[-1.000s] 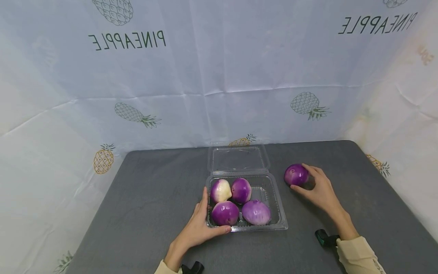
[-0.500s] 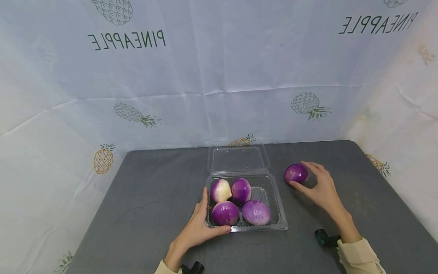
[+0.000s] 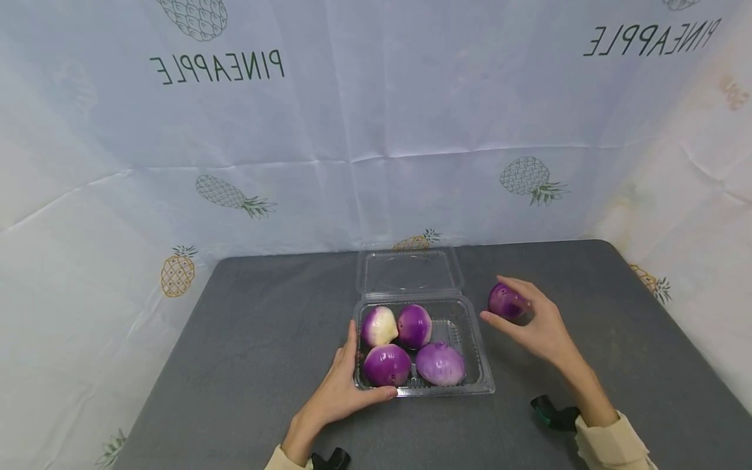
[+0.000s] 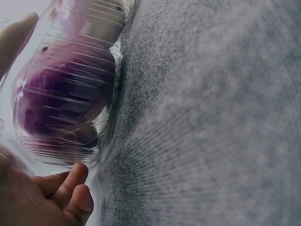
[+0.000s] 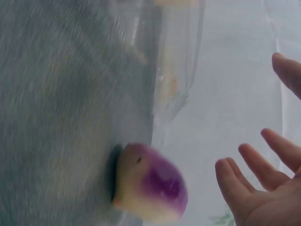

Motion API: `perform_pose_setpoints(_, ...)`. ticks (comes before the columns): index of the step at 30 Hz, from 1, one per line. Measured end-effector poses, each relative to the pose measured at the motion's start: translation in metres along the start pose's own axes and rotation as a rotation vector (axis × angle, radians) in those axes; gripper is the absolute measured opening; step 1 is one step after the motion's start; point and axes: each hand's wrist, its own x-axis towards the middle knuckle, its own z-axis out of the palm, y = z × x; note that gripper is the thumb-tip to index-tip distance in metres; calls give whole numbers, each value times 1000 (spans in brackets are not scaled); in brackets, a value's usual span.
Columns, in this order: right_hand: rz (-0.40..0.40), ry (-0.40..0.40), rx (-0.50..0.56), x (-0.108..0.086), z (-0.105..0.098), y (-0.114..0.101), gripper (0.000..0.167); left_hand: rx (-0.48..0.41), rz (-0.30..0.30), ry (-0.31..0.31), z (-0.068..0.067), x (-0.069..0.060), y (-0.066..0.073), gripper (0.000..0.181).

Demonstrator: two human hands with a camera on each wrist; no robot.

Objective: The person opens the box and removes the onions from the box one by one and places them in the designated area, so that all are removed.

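Head view: the right hand (image 3: 543, 329) has been shifted inward, toward the left hand (image 3: 336, 390), over the last second. By this the loose onion (image 3: 505, 301), flanked before mainly on its outer side, is now straddled by the thumb and fingers, whose tips are carried past it. The onion itself has been left in nearly the same spot on the grey table (image 3: 282, 339). In the right wrist view the right fingers are seen spread wide, with a gap left between them and the onion, so no grip is shown. For the work in hand this is judged to mean that the hand is being set about the onion, with no lift yet made.

No such change is seen at the left hand. It is spread around the near corner of the clear container (image 3: 446, 391), its fingers laid along the side wall and its thumb along the near edge; how firmly it is pressed cannot be told. Four onions are held in the container: a pale-topped onion (image 3: 378, 326) and a dark onion (image 3: 414, 326) beyond the left thumb, a round onion (image 3: 387, 366) nearest that thumb, and a lighter onion (image 3: 440, 364) toward the right hand. The lid (image 3: 410, 273) is folded back, beyond both hands.
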Motion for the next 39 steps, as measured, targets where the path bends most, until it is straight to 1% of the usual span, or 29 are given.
perform_pose_setpoints(3,21,-69,56,-3,3,-9,68,0,0,-2,0,0,0,137)
perform_pose_setpoints(5,20,-104,97,-4,6,-13,67,-1,1,-1,0,0,1,137)
perform_pose_setpoints(9,-10,-145,168,-4,14,-17,63,1,4,2,0,0,0,137)
perform_pose_setpoints(14,-54,-214,212,-7,25,-20,64,2,11,6,-1,1,0,138)
perform_pose_setpoints(19,-81,-281,217,-11,34,-22,65,3,12,5,-1,1,-1,137)
perform_pose_setpoints(23,-120,-330,218,-14,42,-24,67,2,9,3,-1,1,-1,137)
perform_pose_setpoints(29,-169,-374,171,-16,47,-26,71,7,15,2,0,1,-1,137)
perform_pose_setpoints(34,-174,-399,126,-15,50,-28,71,5,12,1,0,0,-1,137)
perform_pose_setpoints(39,-158,-440,147,-14,50,-31,72,5,9,0,0,-1,0,137)
